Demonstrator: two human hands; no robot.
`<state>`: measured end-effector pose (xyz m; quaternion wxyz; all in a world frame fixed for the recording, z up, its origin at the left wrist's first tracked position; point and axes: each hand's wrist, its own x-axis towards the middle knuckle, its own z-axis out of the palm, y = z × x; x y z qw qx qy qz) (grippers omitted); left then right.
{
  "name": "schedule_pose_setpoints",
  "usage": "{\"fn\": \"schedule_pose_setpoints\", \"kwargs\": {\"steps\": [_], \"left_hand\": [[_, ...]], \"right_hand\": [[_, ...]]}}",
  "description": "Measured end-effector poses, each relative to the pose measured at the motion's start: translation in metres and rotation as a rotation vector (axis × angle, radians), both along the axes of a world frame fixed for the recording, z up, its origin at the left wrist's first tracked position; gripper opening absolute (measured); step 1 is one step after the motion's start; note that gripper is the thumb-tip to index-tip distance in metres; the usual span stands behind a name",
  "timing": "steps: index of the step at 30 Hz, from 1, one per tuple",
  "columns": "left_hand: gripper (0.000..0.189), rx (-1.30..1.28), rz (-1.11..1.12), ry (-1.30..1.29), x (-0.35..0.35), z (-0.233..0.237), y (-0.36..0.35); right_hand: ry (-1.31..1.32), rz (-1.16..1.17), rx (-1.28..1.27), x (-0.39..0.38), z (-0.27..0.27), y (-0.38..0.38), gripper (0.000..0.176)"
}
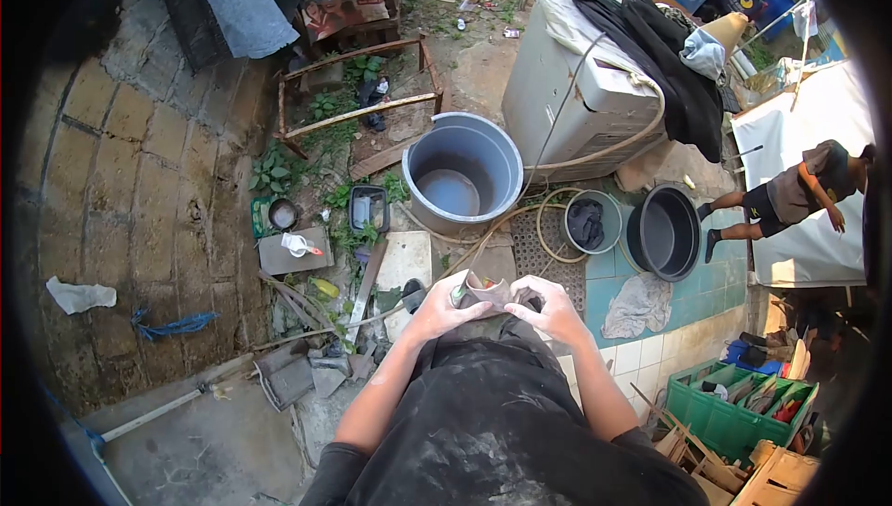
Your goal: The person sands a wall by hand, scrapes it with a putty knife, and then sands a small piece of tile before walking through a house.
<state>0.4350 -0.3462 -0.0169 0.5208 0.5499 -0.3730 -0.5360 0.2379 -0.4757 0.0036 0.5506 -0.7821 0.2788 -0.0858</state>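
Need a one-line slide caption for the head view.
Left hand and right hand hold a small brownish object, a large grey tub standing beyond.

Bright daylight glares off the pale sheet (779, 139); fisheye edges bend into black

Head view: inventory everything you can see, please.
tub: one, grey, centre
bucket: one, pale, right of tub
basin: one, black, right of bucket
appliance: one, white, behind bucket
clothes: uncounted, mostly black, on appliance
hose: count unclear, tan, beside bucket
tiles: many, teal and white, right
rag: one, grey, on tiles below basin
crate: one, green, lower right
frame: one, rusty brown, upper left of tub
tray: one, dark, left of tub
rubble: uncounted, grey, lower left
wall: one, brown, far left
sheet: one, white, far right
other person: one, dark shorts, by sheet
held piece: one, brownish, below tub
left hand: one, dusty, piece's left
right hand: one, dusty, piece's right
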Motion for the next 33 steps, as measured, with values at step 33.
{"fn": "schedule_pose_setpoints", "kwargs": {"steps": [33], "left_hand": [[0.013,0.542,1.397,0.123,0.064,-0.083,0.316]], "right_hand": [[0.041,-0.062,-0.218,0.144,-0.072,-0.010,0.043]]}}
